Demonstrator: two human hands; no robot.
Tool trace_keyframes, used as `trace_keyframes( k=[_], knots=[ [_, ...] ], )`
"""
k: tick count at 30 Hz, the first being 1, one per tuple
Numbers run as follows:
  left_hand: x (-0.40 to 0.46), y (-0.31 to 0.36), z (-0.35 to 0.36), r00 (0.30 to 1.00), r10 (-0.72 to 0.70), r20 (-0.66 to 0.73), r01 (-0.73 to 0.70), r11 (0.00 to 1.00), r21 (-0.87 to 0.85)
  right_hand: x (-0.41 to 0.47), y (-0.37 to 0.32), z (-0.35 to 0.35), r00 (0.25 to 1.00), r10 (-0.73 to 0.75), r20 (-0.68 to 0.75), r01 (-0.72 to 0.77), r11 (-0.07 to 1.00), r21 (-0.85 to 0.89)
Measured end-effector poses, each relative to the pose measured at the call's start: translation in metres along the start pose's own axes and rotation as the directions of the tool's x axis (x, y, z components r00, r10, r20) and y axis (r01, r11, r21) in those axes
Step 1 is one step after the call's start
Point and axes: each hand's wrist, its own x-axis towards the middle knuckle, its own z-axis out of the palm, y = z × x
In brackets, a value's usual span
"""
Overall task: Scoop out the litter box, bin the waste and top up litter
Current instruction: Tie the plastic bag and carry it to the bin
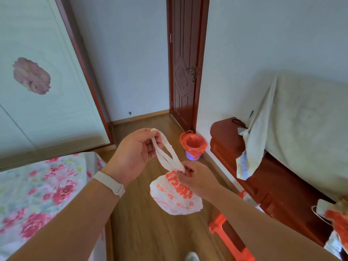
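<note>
A white plastic bag (175, 198) with red print hangs in front of me, bulging at the bottom. My left hand (135, 151) holds the top of its stretched handle loops up high. My right hand (195, 178) pinches the bag's neck just below the loops. On the floor beyond stands a small purple bin (193, 146) lined with a red bag, close to the door corner. No litter box or scoop is in view.
A bed with a floral cover (41, 193) lies to the left. A dark red cabinet (263, 176) draped with a pale cloth runs along the right. A red plastic stool (231, 240) sits low right. A closed wooden door (185, 63) is ahead.
</note>
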Motion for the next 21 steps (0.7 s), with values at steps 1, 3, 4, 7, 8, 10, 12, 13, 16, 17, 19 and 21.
trace_keyframes(
  k=[1, 3, 4, 7, 8, 10, 12, 13, 16, 17, 19, 21],
  knots=[
    [0.016, -0.002, -0.003, 1.000, -0.004, -0.005, 0.004, 1.000, 0.009, 0.017, 0.004, 0.002, 1.000, 0.010, 0.010, -0.010, 1.000, 0.015],
    [0.049, -0.004, -0.007, 1.000, -0.012, -0.015, 0.012, 0.999, 0.031, 0.053, 0.011, 0.005, 1.000, 0.009, 0.019, -0.010, 0.998, 0.058],
    [0.068, -0.004, -0.008, 1.000, -0.016, -0.026, 0.017, 0.999, 0.042, 0.072, 0.014, 0.006, 1.000, -0.002, 0.023, 0.000, 0.997, 0.075],
    [0.129, -0.003, -0.009, 0.995, -0.031, -0.090, 0.037, 0.998, 0.059, 0.131, 0.020, 0.007, 0.999, -0.033, 0.038, 0.029, 0.994, 0.107],
    [0.144, -0.001, -0.008, 0.993, -0.041, -0.111, 0.048, 0.997, 0.059, 0.144, 0.019, 0.006, 0.998, -0.038, 0.044, 0.033, 0.993, 0.114],
    [0.189, 0.004, -0.004, 0.988, -0.068, -0.141, 0.079, 0.994, 0.074, 0.182, 0.028, -0.001, 0.997, -0.032, 0.070, 0.022, 0.991, 0.134],
    [0.229, 0.010, -0.001, 0.987, -0.078, -0.143, 0.091, 0.992, 0.088, 0.220, 0.037, -0.011, 0.997, -0.022, 0.074, 0.011, 0.990, 0.138],
    [0.249, 0.013, -0.001, 0.988, -0.069, -0.141, 0.082, 0.993, 0.088, 0.240, 0.041, -0.017, 0.997, -0.018, 0.072, 0.009, 0.992, 0.129],
    [0.300, 0.015, 0.002, 0.990, -0.055, -0.130, 0.067, 0.994, 0.088, 0.294, 0.054, -0.035, 0.999, 0.000, 0.054, -0.006, 0.995, 0.103],
    [0.314, 0.014, 0.002, 0.990, -0.065, -0.126, 0.076, 0.994, 0.083, 0.308, 0.057, -0.039, 0.999, 0.014, 0.052, -0.020, 0.995, 0.098],
    [0.343, 0.014, 0.001, 0.991, -0.084, -0.106, 0.092, 0.993, 0.070, 0.331, 0.063, -0.047, 0.998, 0.032, 0.049, -0.036, 0.995, 0.093],
    [0.372, 0.017, -0.001, 0.994, -0.081, -0.073, 0.085, 0.995, 0.058, 0.355, 0.068, -0.053, 0.998, 0.035, 0.043, -0.038, 0.996, 0.081]
  ],
)
